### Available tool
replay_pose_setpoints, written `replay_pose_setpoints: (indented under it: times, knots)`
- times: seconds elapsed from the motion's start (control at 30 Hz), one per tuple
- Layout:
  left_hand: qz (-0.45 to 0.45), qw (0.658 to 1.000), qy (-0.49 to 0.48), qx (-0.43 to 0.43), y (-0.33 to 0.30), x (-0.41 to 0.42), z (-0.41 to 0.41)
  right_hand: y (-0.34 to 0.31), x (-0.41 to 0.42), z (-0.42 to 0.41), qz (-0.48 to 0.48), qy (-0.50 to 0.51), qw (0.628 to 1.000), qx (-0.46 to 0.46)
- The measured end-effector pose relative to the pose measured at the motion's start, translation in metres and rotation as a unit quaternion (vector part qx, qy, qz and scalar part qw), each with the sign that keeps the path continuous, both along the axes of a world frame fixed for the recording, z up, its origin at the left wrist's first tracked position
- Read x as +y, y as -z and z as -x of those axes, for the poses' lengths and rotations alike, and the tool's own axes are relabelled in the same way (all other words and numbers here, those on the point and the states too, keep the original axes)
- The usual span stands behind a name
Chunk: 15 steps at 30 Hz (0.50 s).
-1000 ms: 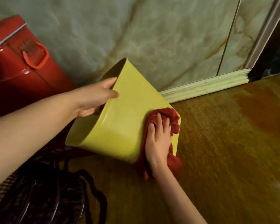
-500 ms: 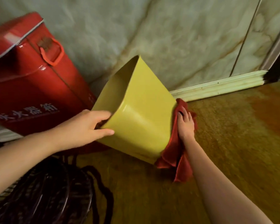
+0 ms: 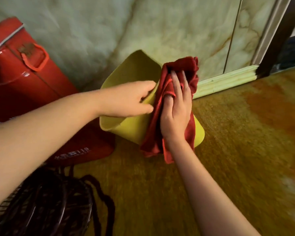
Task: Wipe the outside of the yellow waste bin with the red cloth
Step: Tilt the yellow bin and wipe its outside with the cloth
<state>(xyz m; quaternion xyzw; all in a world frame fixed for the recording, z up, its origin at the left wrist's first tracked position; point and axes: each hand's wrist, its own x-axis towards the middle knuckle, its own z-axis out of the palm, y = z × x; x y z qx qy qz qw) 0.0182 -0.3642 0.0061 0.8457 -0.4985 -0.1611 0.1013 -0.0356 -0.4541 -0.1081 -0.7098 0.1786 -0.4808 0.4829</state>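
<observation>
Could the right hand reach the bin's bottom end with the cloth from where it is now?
Probably yes. The right hand presses the red cloth on the yellow bin's side, and the bottom end, tilted floorward, looks unobstructed.

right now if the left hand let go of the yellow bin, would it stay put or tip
Likely tips or rocks: the yellow bin is tilted, held at its rim by the left hand. It looks like light, thin plastic, so the right hand pressing the red cloth could probably shove it.
</observation>
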Motion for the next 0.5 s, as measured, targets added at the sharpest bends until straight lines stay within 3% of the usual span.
replay_pose_setpoints:
  times: [0.07,0.2,0.27,0.33,0.43,0.5]
  knots:
    - [-0.035,0.999,0.001,0.028,0.003,0.034,-0.006,0.016,-0.016,-0.005,0.011,-0.027,0.999,0.029]
    - [-0.011,0.995,-0.073,-0.067,0.020,0.094,-0.016,0.061,-0.017,-0.011,0.014,-0.001,0.995,0.101]
    - [0.009,0.992,-0.108,-0.071,0.028,0.105,-0.021,0.082,-0.016,-0.014,-0.003,0.041,0.991,0.126]
    - [0.027,0.990,-0.119,-0.065,0.035,0.101,-0.020,0.098,-0.022,-0.016,-0.088,0.069,0.983,0.148]
    - [0.033,0.994,-0.090,-0.052,0.034,0.082,-0.016,0.106,-0.025,-0.023,-0.301,0.070,0.939,0.150]
    - [0.042,0.994,-0.101,-0.024,0.027,0.070,-0.018,0.096,-0.010,-0.023,-0.353,0.061,0.925,0.124]
